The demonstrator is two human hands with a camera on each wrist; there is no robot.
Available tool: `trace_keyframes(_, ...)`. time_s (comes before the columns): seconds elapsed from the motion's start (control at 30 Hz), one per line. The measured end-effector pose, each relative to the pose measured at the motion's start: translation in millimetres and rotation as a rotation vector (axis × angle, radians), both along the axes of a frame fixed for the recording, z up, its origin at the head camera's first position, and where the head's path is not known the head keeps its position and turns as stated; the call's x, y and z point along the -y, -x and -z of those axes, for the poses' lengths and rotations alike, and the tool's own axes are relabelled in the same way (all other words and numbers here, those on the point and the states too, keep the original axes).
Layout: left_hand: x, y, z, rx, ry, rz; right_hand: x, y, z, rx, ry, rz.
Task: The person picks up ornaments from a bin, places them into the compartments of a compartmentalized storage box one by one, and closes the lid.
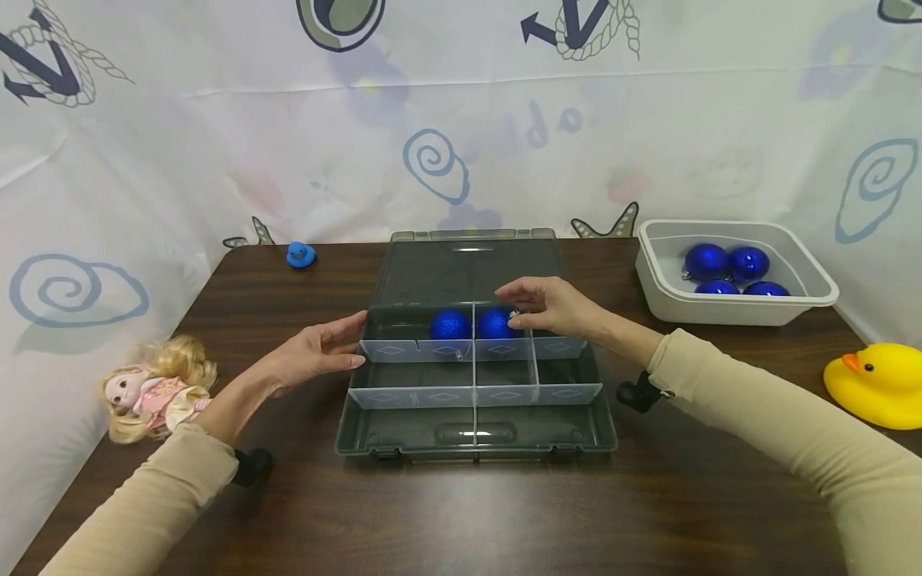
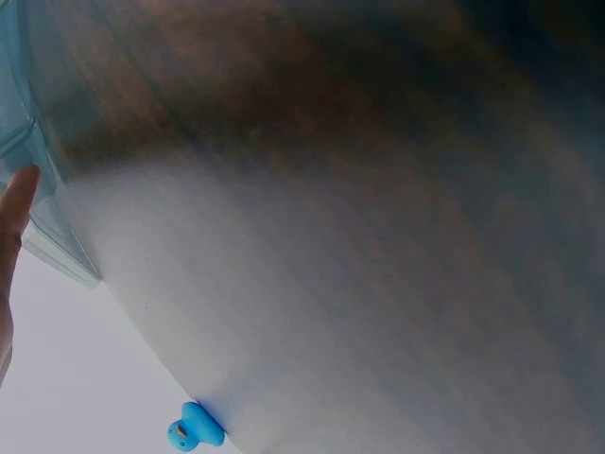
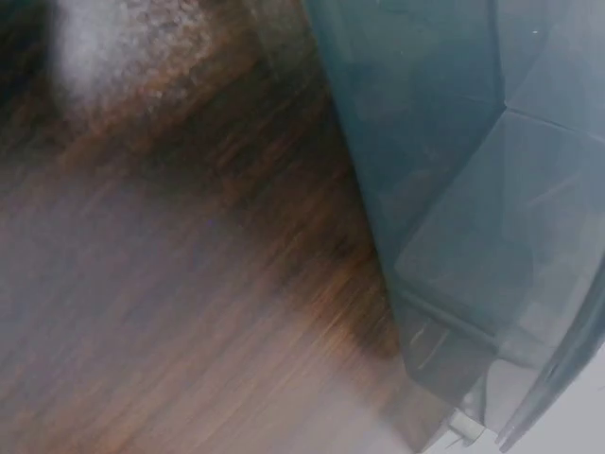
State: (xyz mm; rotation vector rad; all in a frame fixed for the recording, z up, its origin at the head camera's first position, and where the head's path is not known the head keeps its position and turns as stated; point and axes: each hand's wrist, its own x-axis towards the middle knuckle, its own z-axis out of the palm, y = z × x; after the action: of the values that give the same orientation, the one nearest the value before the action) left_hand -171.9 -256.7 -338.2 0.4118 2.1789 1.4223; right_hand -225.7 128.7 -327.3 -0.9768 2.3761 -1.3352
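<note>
A clear grey divided box point(image 1: 475, 432) lies open mid-table, its lid point(image 1: 471, 268) flat behind it. Two glittery blue balls sit in the back row, one point(image 1: 450, 325) left of the centre divider and one point(image 1: 494, 323) right of it. My right hand point(image 1: 515, 314) reaches over the back row and pinches the silver cap of the right-hand ball. My left hand point(image 1: 347, 346) rests with straight fingers against the box's left wall; one fingertip point(image 2: 19, 203) shows beside the box edge point(image 2: 43, 194). The right wrist view shows only the box point(image 3: 473, 189) and the tabletop.
A white bin point(image 1: 727, 308) at the back right holds several shiny blue balls point(image 1: 707, 261). A yellow rubber duck point(image 1: 875, 384) sits at the right edge, a doll point(image 1: 154, 392) at the left edge, and a small blue duck point(image 1: 300, 254) point(image 2: 194, 427) at the back left. A printed cloth hangs behind.
</note>
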Motion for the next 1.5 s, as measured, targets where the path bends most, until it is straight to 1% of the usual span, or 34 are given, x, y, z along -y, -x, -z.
trace_keyframes(0.1,-0.5,0.0,0.2,-0.001,0.006,0.004,-3.4,-0.1,1.0,0.002,0.031,0.011)
trace_keyframes(0.17,-0.7,-0.2,0.3,0.001,0.007,0.004,-7.5,-0.2,-0.1,-0.003,0.063,0.032)
trace_keyframes(0.23,-0.8,-0.2,0.4,0.001,0.004,0.006,-14.3,-0.2,-3.7,-0.012,0.099,0.073)
trace_keyframes(0.33,-0.7,0.1,0.3,-0.001,0.0,0.006,-30.6,2.5,-11.0,0.002,0.205,0.156)
trace_keyframes(0.4,-0.9,0.4,0.0,-0.003,-0.001,0.007,-46.5,5.0,-15.7,0.017,0.284,0.214)
trace_keyframes(0.47,-0.8,0.5,-0.4,-0.005,0.002,0.009,-65.3,7.8,-19.0,0.051,0.382,0.271)
trace_keyframes(0.5,-0.7,0.6,-0.6,-0.006,0.003,0.009,-75.6,8.8,-20.6,0.051,0.408,0.307)
trace_keyframes(0.6,-0.4,0.7,-1.3,-0.01,0.01,0.009,-108.5,13.1,-22.6,0.037,0.444,0.44)
trace_keyframes(0.7,-0.2,0.7,-1.6,-0.013,0.015,0.008,-141.8,20.2,-20.6,0.016,0.463,0.574)
trace_keyframes(0.77,-0.2,0.5,-1.5,-0.012,0.019,0.007,-162.3,25.9,-17.3,0.03,0.513,0.625)
trace_keyframes(0.83,-0.4,0.3,-1.4,-0.008,0.018,0.006,-179.9,30.5,-13.8,0.048,0.538,0.663)
trace_keyframes(0.87,-0.6,0.1,-1.4,-0.005,0.016,0.005,-187.4,32.8,-11.9,0.05,0.531,0.678)
trace_keyframes(0.93,-1.2,0.0,-1.4,-0.004,0.014,0.004,-199.9,36.5,-8.4,0.042,0.473,0.715)
trace_keyframes(1.07,-2.3,-0.5,-1.4,-0.002,0.004,0.001,-216.1,43.0,-3.0,0.01,0.279,0.793)
trace_keyframes(1.17,-1.9,-1.0,-0.4,-0.001,-0.001,0.003,-222.5,46.9,-0.5,0.025,0.149,0.828)
trace_keyframes(1.27,-1.1,-1.0,0.8,-0.001,-0.003,0.005,-226.7,50.3,0.4,0.068,0.043,0.832)
trace_keyframes(1.4,-0.8,-0.7,1.1,-0.005,0.001,0.002,-228.9,53.9,0.9,0.099,-0.075,0.819)
trace_keyframes(1.5,-1.3,-0.6,0.6,-0.005,0.008,-0.002,-228.2,57.2,1.1,0.105,-0.153,0.816)
